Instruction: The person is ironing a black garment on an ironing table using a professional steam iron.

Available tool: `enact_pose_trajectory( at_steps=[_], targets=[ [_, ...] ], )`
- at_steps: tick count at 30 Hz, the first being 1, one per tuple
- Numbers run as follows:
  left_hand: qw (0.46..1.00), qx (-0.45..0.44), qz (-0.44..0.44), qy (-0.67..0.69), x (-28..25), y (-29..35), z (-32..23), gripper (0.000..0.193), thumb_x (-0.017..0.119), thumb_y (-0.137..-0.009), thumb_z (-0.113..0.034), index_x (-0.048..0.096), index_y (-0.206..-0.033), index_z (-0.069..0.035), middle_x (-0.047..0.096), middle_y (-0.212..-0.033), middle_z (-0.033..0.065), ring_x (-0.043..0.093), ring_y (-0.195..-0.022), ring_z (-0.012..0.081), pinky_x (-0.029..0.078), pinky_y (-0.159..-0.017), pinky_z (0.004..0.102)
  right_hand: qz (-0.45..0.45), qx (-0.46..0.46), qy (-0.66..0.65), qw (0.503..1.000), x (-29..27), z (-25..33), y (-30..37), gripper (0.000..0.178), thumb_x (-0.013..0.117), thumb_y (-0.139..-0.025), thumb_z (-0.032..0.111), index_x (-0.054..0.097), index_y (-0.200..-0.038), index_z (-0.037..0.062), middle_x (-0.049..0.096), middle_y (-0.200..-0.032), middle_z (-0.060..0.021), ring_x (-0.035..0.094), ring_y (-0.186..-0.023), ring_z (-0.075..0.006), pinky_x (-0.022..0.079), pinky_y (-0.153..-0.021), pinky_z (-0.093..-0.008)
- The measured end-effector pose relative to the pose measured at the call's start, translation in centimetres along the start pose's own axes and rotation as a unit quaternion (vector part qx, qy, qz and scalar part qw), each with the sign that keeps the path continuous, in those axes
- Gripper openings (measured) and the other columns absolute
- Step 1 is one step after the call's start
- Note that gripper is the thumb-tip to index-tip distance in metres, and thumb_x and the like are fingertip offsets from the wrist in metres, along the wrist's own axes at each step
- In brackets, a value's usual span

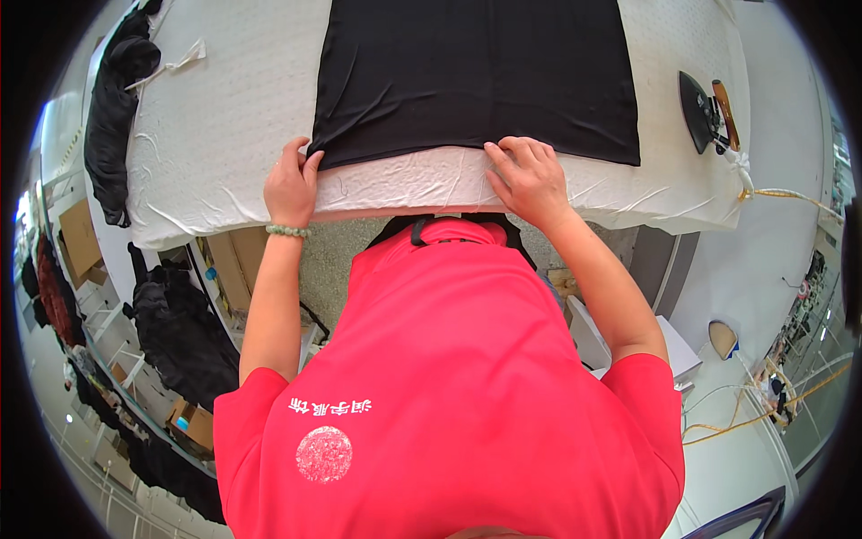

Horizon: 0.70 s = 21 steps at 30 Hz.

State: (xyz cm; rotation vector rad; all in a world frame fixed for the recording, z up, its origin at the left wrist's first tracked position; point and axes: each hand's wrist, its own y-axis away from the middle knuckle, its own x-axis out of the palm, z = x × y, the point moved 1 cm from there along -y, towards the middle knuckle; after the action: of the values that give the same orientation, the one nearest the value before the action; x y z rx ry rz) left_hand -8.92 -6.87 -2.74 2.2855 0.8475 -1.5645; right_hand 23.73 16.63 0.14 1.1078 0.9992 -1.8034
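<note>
A piece of black cloth [476,76] lies spread on the white padded table, its near hem running along the table's front edge. A few creases cross its left part. My left hand [292,187], with a beaded bracelet at the wrist, is closed at the near left corner of the cloth, thumb and forefinger pinching it. Right of the middle of the hem, my right hand [532,182] rests with its fingertips on the edge. Its thumb stands apart from the fingers, over the white cover. An iron [696,112] with a wooden handle rests on its heel at the table's right.
The white table cover [224,117] is wrinkled along its front. Bundled black fabric [112,117] hangs over the left end, with more dark garments [175,314] below. A yellowish cord [790,196] runs from the iron to the right. Cardboard boxes [81,241] stand at left.
</note>
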Motion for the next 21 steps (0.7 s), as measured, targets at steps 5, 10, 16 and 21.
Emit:
enact_pose_trajectory(
  at_steps=[5, 10, 16, 21],
  targets=[
    [0.978, -0.153, 0.053, 0.13, -0.4, 0.3, -1.0, 0.035, 0.075, -0.097, -0.023, 0.063, -0.127, -0.01, 0.069, -0.081, 0.0056, 0.067, -0.073, 0.0228, 0.053, -0.068, 0.0371, -0.01, 0.029, 0.002, 1.0, 0.1, 1.4, -0.5, 0.044, 0.077, -0.086, 0.02, 0.069, -0.127, 0.0086, 0.064, -0.116, -0.0061, 0.063, -0.11, -0.0261, 0.049, -0.096, -0.0414],
    [0.979, -0.142, 0.092, 0.112, -1.2, 0.3, -1.4, 0.037, 0.074, -0.096, -0.019, 0.062, -0.13, -0.008, 0.069, -0.087, 0.007, 0.068, -0.078, 0.0258, 0.054, -0.074, 0.0376, -0.031, 0.045, -0.009, 0.998, 0.9, 2.8, -1.3, 0.044, 0.077, -0.086, 0.021, 0.069, -0.127, 0.0077, 0.064, -0.117, -0.0073, 0.063, -0.111, -0.0265, 0.049, -0.096, -0.0417],
    [0.988, 0.137, -0.065, -0.019, -2.0, -0.8, -5.7, 0.041, 0.07, -0.092, -0.008, 0.063, -0.133, -0.005, 0.069, -0.119, 0.0128, 0.066, -0.111, 0.0302, 0.052, -0.097, 0.0423, -0.037, 0.088, -0.005, 0.995, 1.0, 2.2, -1.6, 0.045, 0.076, -0.089, 0.022, 0.067, -0.131, 0.0072, 0.063, -0.123, -0.0102, 0.061, -0.117, -0.0297, 0.048, -0.1, -0.0434],
    [0.948, 0.291, 0.095, 0.088, 4.1, -1.8, -14.9, 0.06, 0.071, -0.093, -0.021, 0.054, -0.149, -0.004, 0.047, -0.16, 0.0137, 0.04, -0.151, 0.0328, 0.032, -0.124, 0.0461, -0.148, 0.187, 0.117, 0.964, 0.1, -4.0, -1.7, 0.052, 0.074, -0.094, 0.028, 0.062, -0.139, 0.0056, 0.06, -0.138, -0.017, 0.057, -0.128, -0.037, 0.045, -0.109, -0.0473]
  ],
)
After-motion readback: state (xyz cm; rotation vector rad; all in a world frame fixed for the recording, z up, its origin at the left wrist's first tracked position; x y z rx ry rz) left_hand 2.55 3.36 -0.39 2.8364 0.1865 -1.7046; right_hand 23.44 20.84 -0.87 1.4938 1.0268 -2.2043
